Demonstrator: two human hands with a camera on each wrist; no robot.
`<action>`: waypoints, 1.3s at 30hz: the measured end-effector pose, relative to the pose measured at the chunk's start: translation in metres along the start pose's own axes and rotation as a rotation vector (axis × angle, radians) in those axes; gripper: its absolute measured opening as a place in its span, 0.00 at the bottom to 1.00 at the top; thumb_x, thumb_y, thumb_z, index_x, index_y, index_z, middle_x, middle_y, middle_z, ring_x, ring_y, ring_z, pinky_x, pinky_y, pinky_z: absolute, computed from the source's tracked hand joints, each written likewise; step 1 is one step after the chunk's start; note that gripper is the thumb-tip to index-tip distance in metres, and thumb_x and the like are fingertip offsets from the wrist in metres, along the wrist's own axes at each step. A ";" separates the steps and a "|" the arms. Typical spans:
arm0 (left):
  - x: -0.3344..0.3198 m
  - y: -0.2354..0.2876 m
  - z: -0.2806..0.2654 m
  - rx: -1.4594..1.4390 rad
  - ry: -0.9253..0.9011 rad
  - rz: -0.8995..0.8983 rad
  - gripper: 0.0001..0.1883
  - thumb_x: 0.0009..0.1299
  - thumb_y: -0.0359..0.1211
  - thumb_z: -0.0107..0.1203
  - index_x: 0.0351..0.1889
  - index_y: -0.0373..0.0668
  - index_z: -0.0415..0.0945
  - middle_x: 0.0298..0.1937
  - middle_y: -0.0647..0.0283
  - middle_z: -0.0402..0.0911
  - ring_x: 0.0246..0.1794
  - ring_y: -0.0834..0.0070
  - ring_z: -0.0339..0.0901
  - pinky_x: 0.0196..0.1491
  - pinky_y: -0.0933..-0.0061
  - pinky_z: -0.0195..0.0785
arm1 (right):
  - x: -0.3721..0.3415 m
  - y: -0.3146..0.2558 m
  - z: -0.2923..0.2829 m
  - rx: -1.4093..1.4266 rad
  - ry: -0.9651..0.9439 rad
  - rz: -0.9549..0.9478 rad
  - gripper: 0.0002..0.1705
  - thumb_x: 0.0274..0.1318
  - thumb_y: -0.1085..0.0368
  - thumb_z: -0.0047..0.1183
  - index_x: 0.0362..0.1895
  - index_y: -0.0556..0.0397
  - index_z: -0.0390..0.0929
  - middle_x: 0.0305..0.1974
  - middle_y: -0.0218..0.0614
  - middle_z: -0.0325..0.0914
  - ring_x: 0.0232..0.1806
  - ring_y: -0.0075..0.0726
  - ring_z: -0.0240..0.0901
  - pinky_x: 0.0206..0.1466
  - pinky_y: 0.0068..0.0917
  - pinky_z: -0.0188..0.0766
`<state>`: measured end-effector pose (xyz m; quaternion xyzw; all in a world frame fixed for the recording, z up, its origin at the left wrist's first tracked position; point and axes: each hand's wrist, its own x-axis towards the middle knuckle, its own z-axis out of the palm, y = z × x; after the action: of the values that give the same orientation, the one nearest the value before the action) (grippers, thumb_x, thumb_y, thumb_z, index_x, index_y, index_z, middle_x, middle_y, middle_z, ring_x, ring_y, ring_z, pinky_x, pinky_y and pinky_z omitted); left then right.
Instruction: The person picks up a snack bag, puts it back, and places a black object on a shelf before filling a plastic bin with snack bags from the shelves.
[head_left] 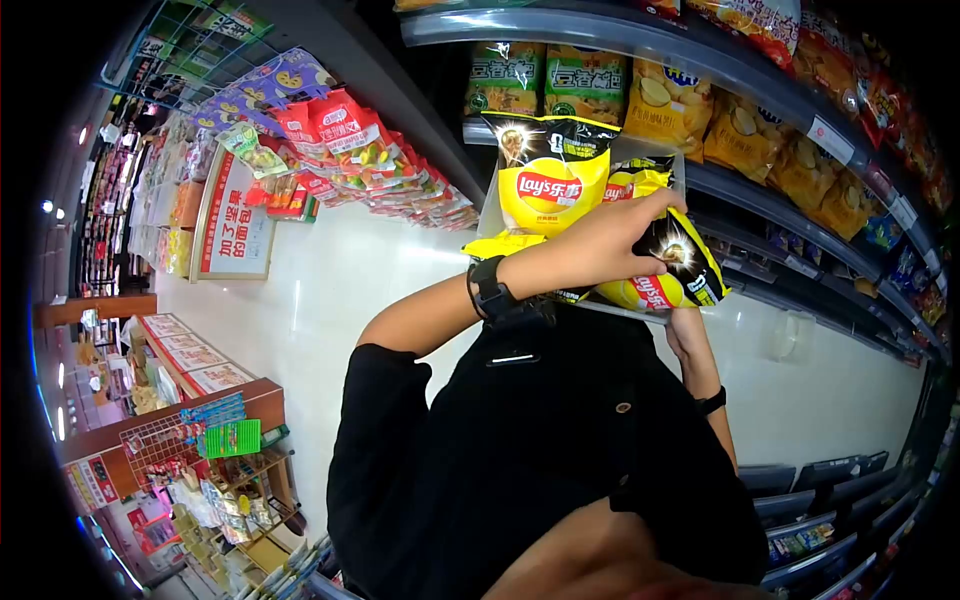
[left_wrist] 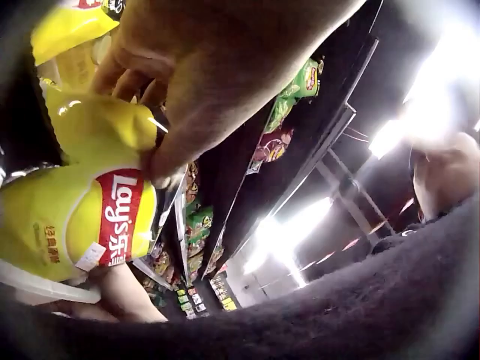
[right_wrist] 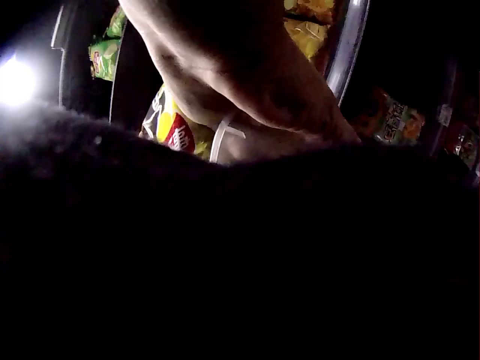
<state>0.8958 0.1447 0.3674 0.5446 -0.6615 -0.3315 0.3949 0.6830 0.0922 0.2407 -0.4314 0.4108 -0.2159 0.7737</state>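
My left hand (head_left: 610, 238) reaches across and grips a black and yellow bag of Lay's potato chips (head_left: 650, 292) at the right end of a white plastic bin (head_left: 490, 215). In the left wrist view, thumb and fingers spread over the upper part of this bag (left_wrist: 75, 202). Another Lay's bag (head_left: 553, 185) stands upright at the bin's left, with more yellow bags around it. The right hand (head_left: 688, 335) holds the bin from below at its near right side, its fingers mostly hidden. In the right wrist view, the white rim (right_wrist: 217, 142) lies against that hand (right_wrist: 255, 82).
Shelves (head_left: 600, 40) with several snack bags rise in front and along the right. Red candy bags (head_left: 345, 140) hang on a rack at the left. Further left stand a framed sign (head_left: 235, 225) and a wooden display counter (head_left: 195, 355). Pale floor (head_left: 310, 300) lies between.
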 end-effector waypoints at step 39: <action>-0.009 -0.012 0.024 0.795 -0.286 0.272 0.46 0.52 0.41 0.71 0.70 0.55 0.60 0.52 0.52 0.72 0.49 0.53 0.75 0.49 0.57 0.70 | 0.001 0.006 -0.010 0.068 0.019 0.128 0.22 0.67 0.64 0.45 0.64 0.54 0.64 0.57 0.38 0.74 0.57 0.34 0.72 0.60 0.32 0.69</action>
<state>0.8806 0.1518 0.3441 0.5109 -0.8511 -0.0686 0.0994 0.6753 0.0893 0.2321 -0.3756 0.4374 -0.1838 0.7962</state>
